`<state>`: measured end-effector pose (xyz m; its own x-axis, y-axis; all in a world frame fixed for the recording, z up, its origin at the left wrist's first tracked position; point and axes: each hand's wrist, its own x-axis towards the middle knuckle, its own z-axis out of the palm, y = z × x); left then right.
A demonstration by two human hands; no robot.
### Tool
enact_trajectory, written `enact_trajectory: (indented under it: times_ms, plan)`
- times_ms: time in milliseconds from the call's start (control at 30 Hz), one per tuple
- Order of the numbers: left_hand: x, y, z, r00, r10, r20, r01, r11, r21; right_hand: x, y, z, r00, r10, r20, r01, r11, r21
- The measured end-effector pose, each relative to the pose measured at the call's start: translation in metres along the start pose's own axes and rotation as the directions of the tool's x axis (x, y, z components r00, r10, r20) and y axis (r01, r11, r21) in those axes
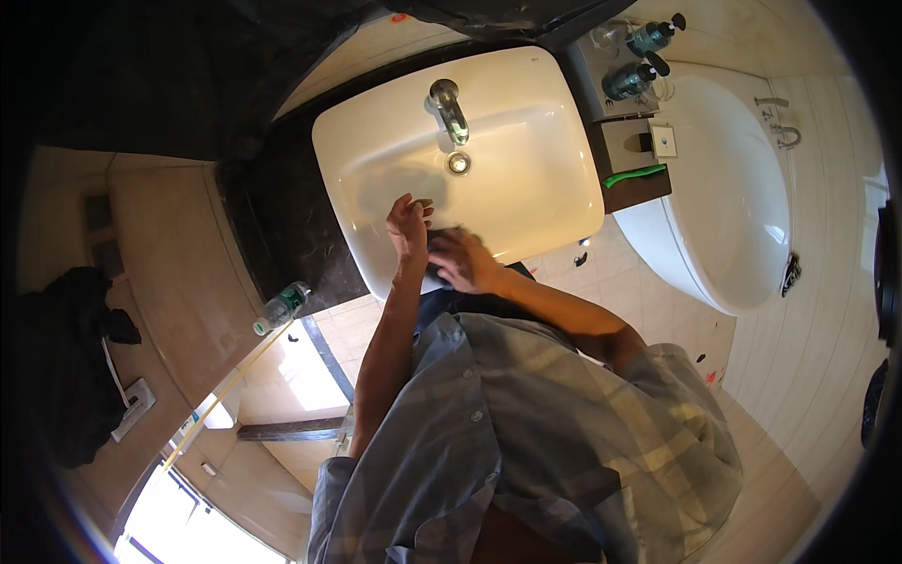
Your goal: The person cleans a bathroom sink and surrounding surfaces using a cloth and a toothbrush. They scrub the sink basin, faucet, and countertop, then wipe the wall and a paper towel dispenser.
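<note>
Both my hands are over the front rim of a white washbasin (526,113). My right hand (467,262) is closed over a small dark object (448,233) whose kind I cannot make out. My left hand (408,226) is right beside it with fingers curled upward, touching or nearly touching the dark object; whether it grips anything is unclear. My forearms come in from below, out of grey plaid shirt sleeves.
A chrome tap (449,108) and drain (458,163) are in the basin. A plastic bottle (282,305) stands on the dark counter (272,216) at left. Two pump bottles (631,80) and a green toothbrush (634,175) are at right, beside a white bathtub (723,188). Dark clothing (66,357) hangs far left.
</note>
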<state>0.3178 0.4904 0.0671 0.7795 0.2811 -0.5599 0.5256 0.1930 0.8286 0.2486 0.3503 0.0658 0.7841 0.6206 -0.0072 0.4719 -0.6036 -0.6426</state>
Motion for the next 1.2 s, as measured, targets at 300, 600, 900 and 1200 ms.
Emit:
enact_trajectory:
  times_ms: [300, 600, 900, 1200]
  plan:
    - [-0.002, -0.021, -0.018, 0.990, -0.091, 0.105, 0.083, 0.993, 0.078, -0.087, 0.087, -0.073, 0.779, 0.398, -0.485, -0.604, 0.686, -0.406]
    - [-0.003, -0.029, -0.053, 0.995, 0.073, 0.066, -0.084, 0.977, 0.194, 0.011, -0.013, 0.025, 0.943, 0.288, -0.166, -0.326, 0.894, -0.308]
    - [-0.011, -0.027, -0.085, 0.980, 0.188, 0.059, -0.195, 0.962, 0.190, 0.052, 0.043, 0.034, 0.774, 0.607, 0.177, -0.534, 0.778, -0.332]
    - [-0.006, -0.027, -0.080, 0.985, 0.134, 0.111, -0.158, 0.956, 0.245, 0.045, 0.118, -0.010, 0.662, 0.746, -0.068, -0.701, 0.585, -0.407]
